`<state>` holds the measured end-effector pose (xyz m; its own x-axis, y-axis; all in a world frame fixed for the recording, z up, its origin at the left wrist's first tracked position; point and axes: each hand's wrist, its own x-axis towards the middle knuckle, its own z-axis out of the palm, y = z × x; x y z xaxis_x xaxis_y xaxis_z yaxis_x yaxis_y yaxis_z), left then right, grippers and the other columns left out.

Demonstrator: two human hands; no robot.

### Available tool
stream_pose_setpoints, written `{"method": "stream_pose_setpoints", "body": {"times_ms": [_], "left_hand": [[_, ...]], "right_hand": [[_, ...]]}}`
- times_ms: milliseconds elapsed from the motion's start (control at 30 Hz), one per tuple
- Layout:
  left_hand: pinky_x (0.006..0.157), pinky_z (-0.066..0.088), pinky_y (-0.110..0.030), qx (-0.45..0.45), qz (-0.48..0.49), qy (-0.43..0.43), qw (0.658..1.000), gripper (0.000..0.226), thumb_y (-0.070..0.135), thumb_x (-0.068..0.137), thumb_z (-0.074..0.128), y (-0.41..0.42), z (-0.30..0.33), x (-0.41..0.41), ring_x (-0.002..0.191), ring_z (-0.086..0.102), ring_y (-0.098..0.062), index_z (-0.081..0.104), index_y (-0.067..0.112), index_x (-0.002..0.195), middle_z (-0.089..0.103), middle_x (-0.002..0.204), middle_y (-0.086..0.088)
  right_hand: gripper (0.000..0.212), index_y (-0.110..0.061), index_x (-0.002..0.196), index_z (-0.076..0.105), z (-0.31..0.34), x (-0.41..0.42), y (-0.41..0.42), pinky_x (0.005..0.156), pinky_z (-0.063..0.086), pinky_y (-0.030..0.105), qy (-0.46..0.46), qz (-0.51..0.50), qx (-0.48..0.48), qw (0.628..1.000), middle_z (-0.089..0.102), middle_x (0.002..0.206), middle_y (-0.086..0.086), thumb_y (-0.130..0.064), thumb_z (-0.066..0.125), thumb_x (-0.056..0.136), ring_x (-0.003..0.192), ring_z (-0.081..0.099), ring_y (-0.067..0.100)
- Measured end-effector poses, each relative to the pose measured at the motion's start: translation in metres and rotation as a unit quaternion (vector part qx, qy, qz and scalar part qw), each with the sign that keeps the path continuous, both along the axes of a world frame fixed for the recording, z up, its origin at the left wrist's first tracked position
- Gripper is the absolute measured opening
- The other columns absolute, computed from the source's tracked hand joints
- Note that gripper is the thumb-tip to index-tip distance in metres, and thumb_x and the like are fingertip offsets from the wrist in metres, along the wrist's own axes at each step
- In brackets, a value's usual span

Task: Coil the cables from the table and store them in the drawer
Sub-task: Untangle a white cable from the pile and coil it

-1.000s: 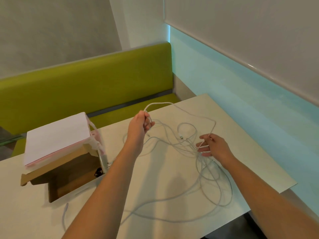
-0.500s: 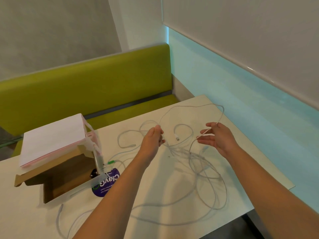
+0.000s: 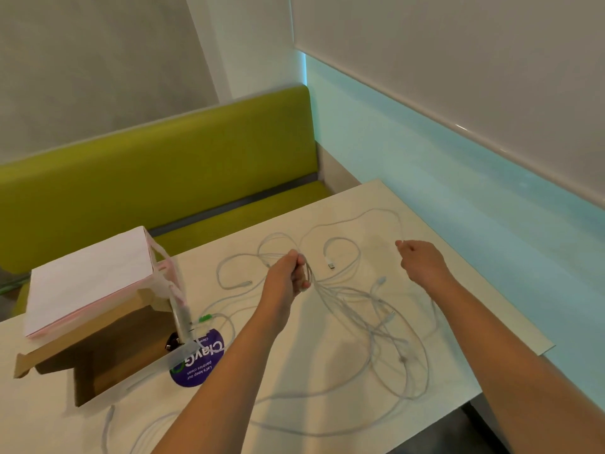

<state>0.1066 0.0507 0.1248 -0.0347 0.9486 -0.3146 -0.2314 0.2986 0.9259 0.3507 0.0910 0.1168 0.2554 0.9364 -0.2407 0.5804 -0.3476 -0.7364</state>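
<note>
Green bench runs behind pale table. Cardboard box sits on table's left part, white board lying tilted on top. Tangle of white cables sprawls loose over table's middle and right, some strands trailing to near edge. Purple round sticker lies just beside box. Left hand grips bunch of cable strands, fingers curled round them. Right hand pinches single strand, raised above table. USB plug lies between hands.
</note>
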Motion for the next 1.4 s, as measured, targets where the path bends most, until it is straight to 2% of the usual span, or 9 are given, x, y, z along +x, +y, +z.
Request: {"method": "stream_pose_setpoints", "body": {"times_ms": [167, 300, 433, 700, 800, 967, 1167, 1300, 1400], "left_hand": [[0.052, 0.036, -0.022, 0.009, -0.013, -0.03, 0.999, 0.036, 0.025, 0.106, 0.037, 0.005, 0.011, 0.001, 0.05, 0.026, -0.012, 0.056, 0.013, 0.077, 0.026, 0.056, 0.004], [0.054, 0.034, -0.023, 0.03, -0.042, -0.051, 0.997, 0.037, 0.025, 0.106, 0.035, 0.007, 0.024, 0.011, 0.052, 0.022, -0.012, 0.053, 0.016, 0.074, 0.024, 0.058, 0.004], [0.058, 0.033, -0.025, 0.044, -0.08, -0.046, 0.995, 0.036, 0.025, 0.106, 0.034, 0.01, 0.039, 0.024, 0.054, 0.019, -0.013, 0.05, 0.016, 0.074, 0.024, 0.059, 0.005], [0.053, 0.038, -0.025, 0.008, -0.124, -0.155, 0.98, 0.038, 0.025, 0.104, 0.041, 0.01, 0.057, 0.054, 0.047, 0.019, -0.012, 0.049, 0.014, 0.068, 0.022, 0.054, 0.004], [0.051, 0.04, -0.023, 0.003, -0.123, -0.224, 0.967, 0.037, 0.024, 0.103, 0.04, 0.012, 0.063, 0.065, 0.042, 0.024, -0.01, 0.053, 0.012, 0.071, 0.025, 0.049, 0.003], [0.067, 0.052, -0.026, 0.06, -0.071, -0.235, 0.967, 0.034, 0.025, 0.106, 0.035, 0.019, 0.07, 0.069, 0.049, 0.045, -0.013, 0.062, 0.004, 0.102, 0.035, 0.051, 0.001], [0.081, 0.054, -0.024, 0.147, 0.001, -0.129, 0.981, 0.035, 0.028, 0.107, 0.032, 0.025, 0.066, 0.073, 0.069, 0.066, -0.011, 0.057, 0.009, 0.122, 0.075, 0.096, -0.003], [0.098, 0.05, -0.034, 0.158, 0.01, -0.078, 0.984, 0.025, 0.029, 0.106, 0.039, 0.021, 0.063, 0.086, 0.1, 0.071, -0.019, 0.057, 0.02, 0.12, 0.069, 0.123, -0.002], [0.108, 0.043, -0.04, 0.136, 0.041, -0.092, 0.986, 0.035, 0.028, 0.106, 0.04, 0.024, 0.062, 0.086, 0.106, 0.069, -0.016, 0.049, 0.012, 0.135, 0.063, 0.131, 0.0]], "right_hand": [[0.04, -0.015, 0.122, 0.06, -0.006, 0.005, -0.004, 0.073, 0.048, 0.033, -0.172, 0.071, -0.058, 0.981, 0.064, 0.118, 0.007, -0.042, 0.038, 0.102, 0.095, 0.061, 0.026], [0.038, -0.021, 0.131, 0.056, -0.011, 0.006, -0.004, 0.074, 0.049, 0.031, -0.165, 0.071, -0.061, 0.982, 0.066, 0.119, 0.004, -0.04, 0.044, 0.1, 0.094, 0.065, 0.023], [0.047, -0.02, 0.142, 0.046, -0.011, 0.011, -0.007, 0.094, 0.046, 0.036, -0.15, 0.062, -0.062, 0.985, 0.054, 0.138, 0.006, -0.039, 0.047, 0.099, 0.123, 0.051, 0.026], [0.058, -0.029, 0.149, 0.032, 0.042, -0.019, -0.01, 0.107, 0.023, 0.023, -0.095, 0.208, 0.259, 0.938, 0.035, 0.15, -0.007, -0.016, 0.054, 0.097, 0.135, 0.027, 0.013], [0.044, -0.026, 0.137, 0.05, 0.045, -0.03, -0.004, 0.103, 0.032, 0.019, 0.063, 0.249, 0.142, 0.956, 0.051, 0.14, -0.005, -0.013, 0.057, 0.096, 0.127, 0.043, 0.009], [0.017, -0.018, 0.096, 0.06, 0.039, -0.033, -0.018, 0.079, 0.051, 0.04, 0.186, 0.155, 0.097, 0.966, 0.067, 0.076, -0.001, -0.024, 0.045, 0.101, 0.074, 0.065, 0.016], [0.026, -0.033, 0.095, 0.062, 0.057, -0.024, -0.039, 0.053, 0.031, 0.025, -0.043, 0.175, 0.141, 0.974, 0.055, 0.064, -0.01, -0.042, 0.039, 0.102, 0.052, 0.043, 0.005], [0.034, -0.032, 0.105, 0.063, 0.073, -0.015, -0.046, 0.06, 0.036, 0.026, -0.166, 0.214, 0.11, 0.956, 0.058, 0.077, -0.017, -0.046, 0.032, 0.103, 0.069, 0.05, 0.005], [0.037, -0.033, 0.111, 0.065, 0.073, -0.01, -0.053, 0.066, 0.039, 0.024, -0.142, 0.246, 0.055, 0.957, 0.061, 0.09, -0.021, -0.044, 0.031, 0.103, 0.083, 0.053, 0.005]]}}
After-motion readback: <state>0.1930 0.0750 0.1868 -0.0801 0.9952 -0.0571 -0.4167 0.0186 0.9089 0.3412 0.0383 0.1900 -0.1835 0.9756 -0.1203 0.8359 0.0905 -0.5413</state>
